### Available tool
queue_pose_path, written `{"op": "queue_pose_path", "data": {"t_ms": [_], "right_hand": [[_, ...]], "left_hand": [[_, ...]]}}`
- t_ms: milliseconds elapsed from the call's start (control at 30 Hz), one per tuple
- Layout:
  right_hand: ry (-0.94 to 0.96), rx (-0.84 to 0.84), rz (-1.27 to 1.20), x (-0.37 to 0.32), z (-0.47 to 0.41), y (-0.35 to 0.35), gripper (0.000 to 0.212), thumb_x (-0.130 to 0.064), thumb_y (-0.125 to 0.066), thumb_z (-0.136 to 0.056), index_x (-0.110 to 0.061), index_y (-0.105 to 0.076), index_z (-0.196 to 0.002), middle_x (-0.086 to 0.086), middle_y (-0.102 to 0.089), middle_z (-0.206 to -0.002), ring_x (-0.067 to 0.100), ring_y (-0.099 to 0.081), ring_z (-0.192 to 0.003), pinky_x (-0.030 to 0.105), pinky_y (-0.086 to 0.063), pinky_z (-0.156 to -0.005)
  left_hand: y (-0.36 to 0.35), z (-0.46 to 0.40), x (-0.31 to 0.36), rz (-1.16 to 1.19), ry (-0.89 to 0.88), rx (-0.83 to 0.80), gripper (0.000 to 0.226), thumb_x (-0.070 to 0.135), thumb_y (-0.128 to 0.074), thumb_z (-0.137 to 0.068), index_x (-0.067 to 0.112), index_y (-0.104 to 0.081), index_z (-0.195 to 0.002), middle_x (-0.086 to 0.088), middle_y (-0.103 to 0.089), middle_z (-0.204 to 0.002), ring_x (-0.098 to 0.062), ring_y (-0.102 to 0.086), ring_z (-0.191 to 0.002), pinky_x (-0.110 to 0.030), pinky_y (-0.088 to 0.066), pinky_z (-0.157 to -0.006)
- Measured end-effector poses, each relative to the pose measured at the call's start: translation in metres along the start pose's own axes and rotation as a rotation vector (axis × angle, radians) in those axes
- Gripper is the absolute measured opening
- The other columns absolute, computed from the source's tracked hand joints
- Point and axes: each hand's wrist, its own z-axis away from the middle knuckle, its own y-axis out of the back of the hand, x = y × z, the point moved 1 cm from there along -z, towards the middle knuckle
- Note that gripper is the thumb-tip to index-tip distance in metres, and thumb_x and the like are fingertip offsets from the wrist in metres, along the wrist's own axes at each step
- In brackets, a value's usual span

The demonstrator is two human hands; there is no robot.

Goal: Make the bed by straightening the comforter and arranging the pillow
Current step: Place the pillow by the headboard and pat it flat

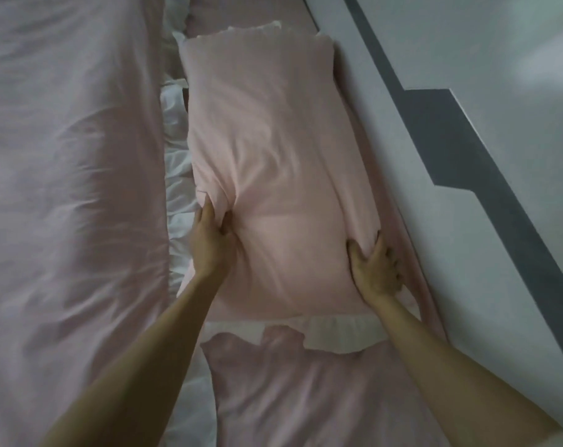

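A pale pink pillow [273,150] with white ruffled ends lies lengthwise in the middle of the view, next to the wall. My left hand [210,241] pinches a fold of the pillow's left side near its near end. My right hand [375,269] grips the pillow's right edge, fingers curled under it against the wall side. A pink comforter [70,188] covers the whole left part of the bed, wrinkled. White bedding [177,156] shows in the gap between comforter and pillow.
A second pink pillow or cushion [305,398] lies just below the first, between my forearms. A pale wall [467,91] with a dark grey stepped stripe [441,124] runs along the right side, close to the pillow.
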Motion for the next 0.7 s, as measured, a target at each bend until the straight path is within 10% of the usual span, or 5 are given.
{"op": "queue_pose_path", "data": {"t_ms": [133, 333, 500, 700], "right_hand": [[0.097, -0.030, 0.031, -0.018, -0.009, 0.012, 0.068, -0.040, -0.049, -0.089, -0.012, -0.022, -0.145, 0.018, -0.029, -0.149, 0.038, -0.027, -0.135, 0.057, -0.022, -0.109], [0.725, 0.551, -0.246, -0.087, -0.001, 0.051, 0.054, -0.033, -0.031, -0.093, -0.015, -0.031, -0.144, 0.013, -0.027, -0.153, 0.028, -0.022, -0.142, 0.048, 0.002, -0.115], [0.542, -0.122, 0.396, -0.031, 0.004, -0.052, 0.061, -0.046, -0.013, -0.091, -0.027, -0.012, -0.148, 0.002, -0.010, -0.159, 0.025, -0.004, -0.146, 0.054, -0.004, -0.116], [0.722, 0.335, -0.350, -0.116, 0.027, -0.006, 0.051, -0.033, -0.034, -0.091, -0.016, -0.040, -0.139, 0.006, -0.033, -0.151, 0.028, -0.025, -0.141, 0.053, -0.005, -0.114]], "left_hand": [[0.000, 0.025, -0.038, -0.184, 0.250, -0.172, 0.063, 0.039, -0.045, -0.092, 0.018, -0.018, -0.146, -0.022, -0.043, -0.137, -0.043, -0.046, -0.120, -0.050, -0.040, -0.097], [-0.004, 0.030, -0.025, -0.296, 0.165, -0.034, 0.071, 0.041, -0.049, -0.090, 0.023, -0.011, -0.147, -0.012, -0.013, -0.156, -0.035, -0.016, -0.142, -0.051, -0.016, -0.113], [-0.021, 0.016, -0.037, -0.390, 0.093, -0.287, 0.072, 0.058, -0.045, -0.086, 0.040, -0.008, -0.144, 0.001, -0.001, -0.159, -0.034, -0.005, -0.145, -0.057, -0.020, -0.112], [-0.007, -0.002, -0.054, 0.018, 0.135, -0.317, 0.066, 0.057, -0.047, -0.075, 0.035, -0.039, -0.137, 0.002, -0.029, -0.152, -0.021, -0.027, -0.140, -0.042, -0.022, -0.117]]}}
